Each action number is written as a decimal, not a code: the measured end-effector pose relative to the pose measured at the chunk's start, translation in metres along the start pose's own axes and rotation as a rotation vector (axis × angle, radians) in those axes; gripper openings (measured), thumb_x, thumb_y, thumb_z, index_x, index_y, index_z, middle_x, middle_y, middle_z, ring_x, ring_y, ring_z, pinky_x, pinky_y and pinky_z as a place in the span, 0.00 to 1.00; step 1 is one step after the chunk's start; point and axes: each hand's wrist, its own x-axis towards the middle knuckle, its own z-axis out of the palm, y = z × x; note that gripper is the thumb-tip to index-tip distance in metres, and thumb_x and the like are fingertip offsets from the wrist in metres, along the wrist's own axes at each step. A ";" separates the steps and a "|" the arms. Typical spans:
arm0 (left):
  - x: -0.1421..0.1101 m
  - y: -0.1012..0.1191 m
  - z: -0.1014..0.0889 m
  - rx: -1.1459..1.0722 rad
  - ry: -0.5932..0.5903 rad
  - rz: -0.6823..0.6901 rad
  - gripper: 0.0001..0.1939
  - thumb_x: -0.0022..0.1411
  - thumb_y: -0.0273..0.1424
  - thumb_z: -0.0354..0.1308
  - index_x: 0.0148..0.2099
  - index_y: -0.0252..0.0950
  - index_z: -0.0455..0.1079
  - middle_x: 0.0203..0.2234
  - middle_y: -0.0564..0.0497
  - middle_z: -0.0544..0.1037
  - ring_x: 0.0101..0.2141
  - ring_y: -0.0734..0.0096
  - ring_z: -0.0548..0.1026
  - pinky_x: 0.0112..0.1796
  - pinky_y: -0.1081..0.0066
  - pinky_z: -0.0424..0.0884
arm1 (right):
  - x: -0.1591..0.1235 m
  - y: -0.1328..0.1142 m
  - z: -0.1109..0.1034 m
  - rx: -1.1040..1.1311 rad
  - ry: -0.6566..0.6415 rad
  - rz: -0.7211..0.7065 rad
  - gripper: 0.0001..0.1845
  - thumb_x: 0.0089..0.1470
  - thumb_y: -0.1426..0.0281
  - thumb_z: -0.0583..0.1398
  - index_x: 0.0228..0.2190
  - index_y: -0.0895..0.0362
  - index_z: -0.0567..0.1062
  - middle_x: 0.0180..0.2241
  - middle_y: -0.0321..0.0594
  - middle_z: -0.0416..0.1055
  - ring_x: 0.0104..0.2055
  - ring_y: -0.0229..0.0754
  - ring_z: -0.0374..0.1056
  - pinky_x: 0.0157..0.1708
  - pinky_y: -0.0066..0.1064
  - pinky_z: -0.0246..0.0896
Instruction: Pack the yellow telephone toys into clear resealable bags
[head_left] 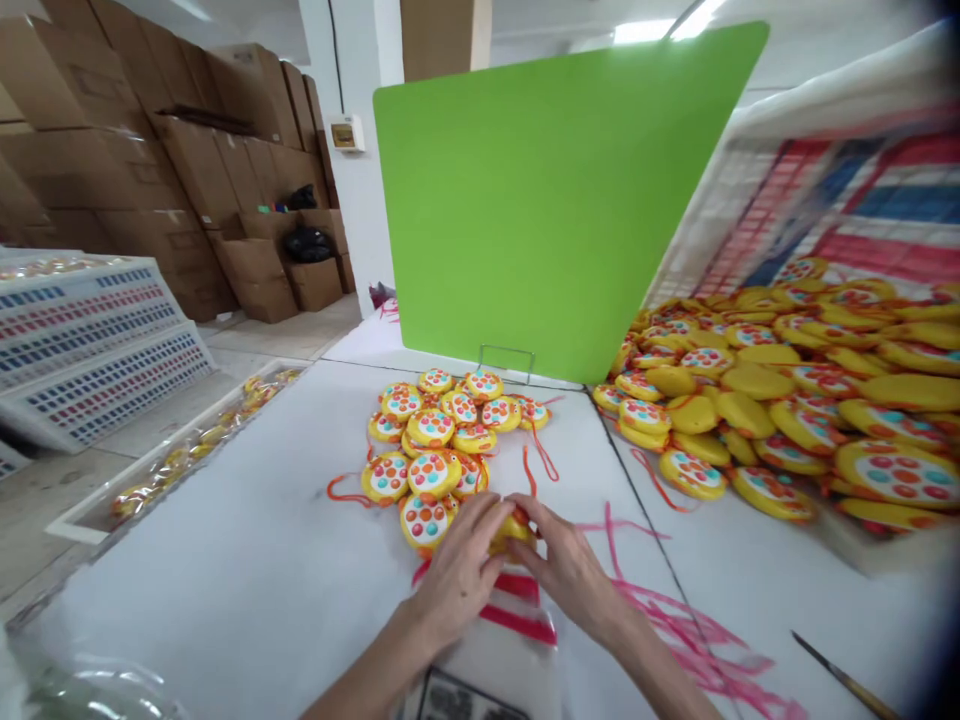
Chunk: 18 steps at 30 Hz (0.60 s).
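My left hand (469, 562) and my right hand (570, 560) close from both sides on one yellow round toy (506, 532). An orange cord rises from its far side. Fingers cover much of the toy. Just beyond my left hand lies a loose pile of similar toys (433, 474), yellow with a white face full of coloured dots and orange cord loops. Beneath my hands is a clear plastic bag (517, 660) with red bands (517, 622) and a black printed panel at its near end.
A large heap of the same toys (757, 390) fills the right side. Pink strips (697, 630) and a thin pointed tool (840, 675) lie at right. A green board (525, 210) stands behind. White crates (105, 350) and cartons (112, 170) are at left.
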 end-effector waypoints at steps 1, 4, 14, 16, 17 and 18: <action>0.000 0.000 -0.002 -0.030 -0.001 -0.019 0.28 0.54 0.19 0.50 0.57 0.42 0.58 0.55 0.48 0.63 0.56 0.64 0.59 0.56 0.59 0.57 | -0.008 -0.004 0.002 0.115 0.041 0.040 0.18 0.53 0.75 0.53 0.47 0.54 0.62 0.39 0.39 0.71 0.38 0.39 0.68 0.38 0.28 0.65; -0.005 -0.002 -0.002 -0.088 0.024 -0.087 0.21 0.54 0.21 0.53 0.51 0.39 0.63 0.48 0.47 0.69 0.50 0.63 0.65 0.52 0.60 0.62 | -0.029 -0.009 0.014 0.422 0.133 0.170 0.14 0.54 0.70 0.55 0.44 0.53 0.66 0.42 0.40 0.71 0.42 0.42 0.68 0.43 0.31 0.63; -0.010 0.008 0.019 -0.099 0.064 -0.027 0.15 0.55 0.21 0.53 0.45 0.38 0.67 0.42 0.47 0.71 0.46 0.63 0.67 0.48 0.60 0.65 | -0.042 0.001 0.047 0.871 0.303 0.246 0.13 0.51 0.65 0.60 0.40 0.55 0.69 0.42 0.44 0.69 0.45 0.46 0.66 0.44 0.34 0.63; -0.011 0.009 0.024 -0.137 0.062 -0.016 0.15 0.56 0.22 0.53 0.46 0.38 0.65 0.45 0.46 0.71 0.47 0.63 0.67 0.49 0.61 0.65 | -0.044 0.001 0.048 0.892 0.341 0.219 0.13 0.51 0.66 0.60 0.40 0.54 0.69 0.42 0.42 0.68 0.45 0.45 0.65 0.44 0.33 0.62; -0.011 0.009 0.026 -0.153 0.066 -0.018 0.15 0.56 0.22 0.52 0.46 0.38 0.65 0.45 0.46 0.70 0.47 0.64 0.67 0.49 0.62 0.65 | -0.045 0.000 0.049 0.890 0.362 0.211 0.12 0.51 0.67 0.60 0.40 0.53 0.69 0.41 0.41 0.68 0.44 0.44 0.65 0.44 0.33 0.62; -0.012 0.009 0.028 -0.161 0.073 -0.022 0.14 0.57 0.22 0.52 0.46 0.38 0.65 0.45 0.46 0.71 0.47 0.64 0.68 0.49 0.63 0.66 | -0.045 -0.001 0.048 0.883 0.379 0.210 0.12 0.52 0.67 0.59 0.40 0.53 0.68 0.40 0.40 0.68 0.43 0.43 0.65 0.43 0.32 0.62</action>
